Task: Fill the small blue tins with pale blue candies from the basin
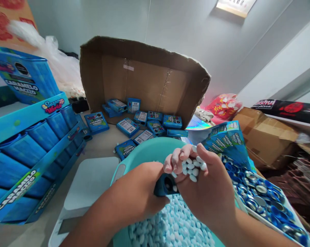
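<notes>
My left hand point(151, 181) is wrapped round a small blue candy container point(160, 185), whose dark round opening faces my right hand. Cupped palm up beside it, my right hand point(206, 185) holds a heap of white candies point(190, 168) under curled fingers. One loose candy point(174, 188) sits by the opening. Both hands are over a turquoise basin point(147, 149), which is filled with many pale candies point(175, 221). My left hand partly hides the container, so its full shape does not show.
A white scale point(93, 181) stands left of the basin, beside stacked blue display boxes point(28, 137). Behind, several blue candy packs point(127, 127) lie in front of an open cardboard box point(144, 75). At right are a tray of shiny blue-and-silver lids point(260, 199) and a blue display carton point(228, 142).
</notes>
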